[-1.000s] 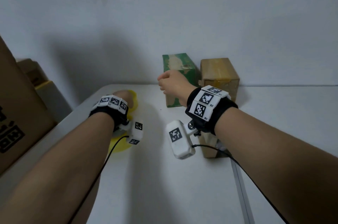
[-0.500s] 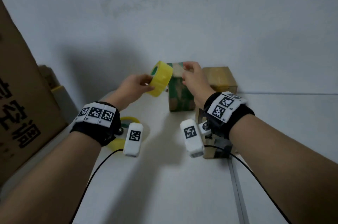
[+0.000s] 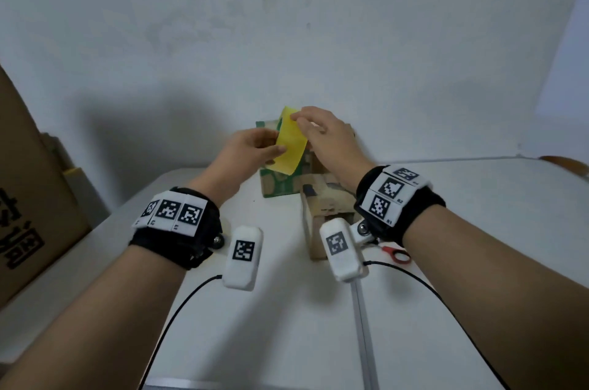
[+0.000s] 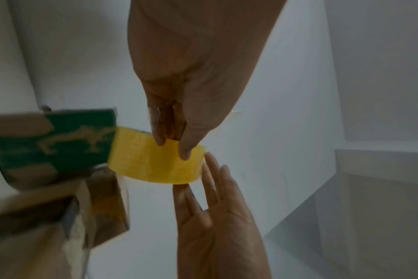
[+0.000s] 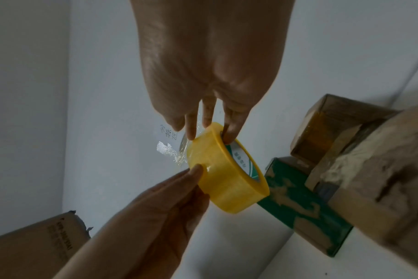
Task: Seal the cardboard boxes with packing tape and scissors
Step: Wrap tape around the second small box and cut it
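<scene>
Two hands (image 3: pixel 287 147) on one tape roll (image 3: pixel 289 142), three boxes (image 3: pixel 322 211), one scissors (image 3: pixel 396 254)

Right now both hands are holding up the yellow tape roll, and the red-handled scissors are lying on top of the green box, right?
Not quite. The scissors lie on the table, near the right wrist, as the head view shows. Both the left hand and right hand do hold the tape roll up.

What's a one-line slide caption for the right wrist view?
Right hand and left hand hold the yellow tape roll between them, clear tape end lifting, boxes beside.
</scene>
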